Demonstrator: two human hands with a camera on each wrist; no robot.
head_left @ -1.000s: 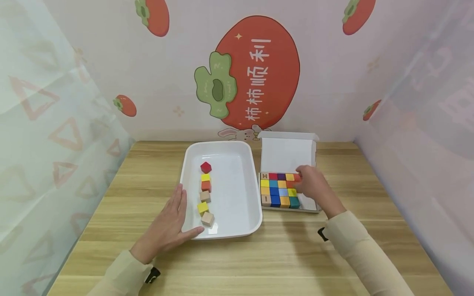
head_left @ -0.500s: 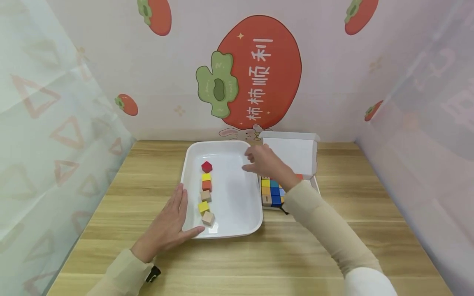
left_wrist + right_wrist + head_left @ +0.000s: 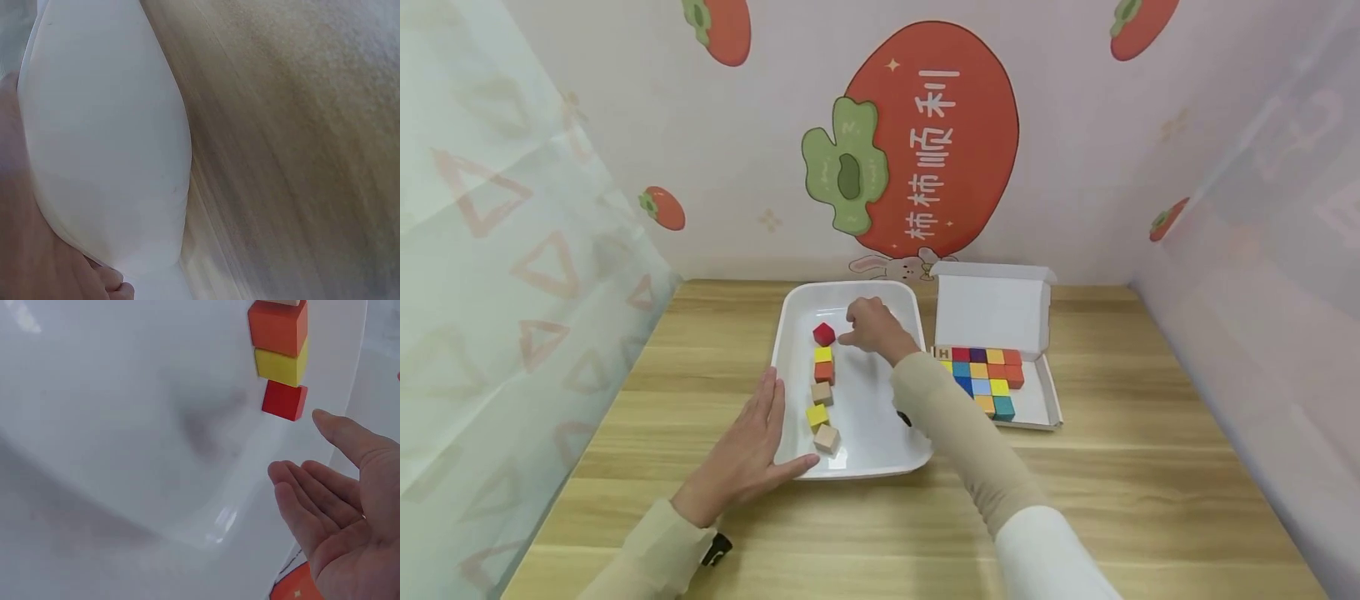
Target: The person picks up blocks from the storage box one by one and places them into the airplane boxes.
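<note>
My left hand [image 3: 737,450] rests on the near left corner of a white tray [image 3: 871,417], its fingers straight along the left rim. In the left wrist view its fingers [image 3: 56,269] lie against the tray's side. Over the tray's far part is my right hand [image 3: 876,327], just right of a red cube [image 3: 823,335]. The right wrist view shows its thumb and fingers apart, holding nothing, near that red cube [image 3: 283,400]. Below it run a yellow cube [image 3: 823,355], an orange-red cube [image 3: 823,372], a wooden cube [image 3: 822,393], another yellow cube [image 3: 817,416] and another wooden cube [image 3: 827,438].
An open white cardboard box [image 3: 1037,404] stands right of the tray, its lid [image 3: 992,310] raised at the back. Several coloured cubes [image 3: 981,387] fill its left part; my right sleeve [image 3: 955,425] covers some. Printed walls enclose the wooden table [image 3: 820,533].
My right hand has moved left from the cubes in the box, across the tray's right rim, to beside the red cube. My left hand has stayed on the tray.
</note>
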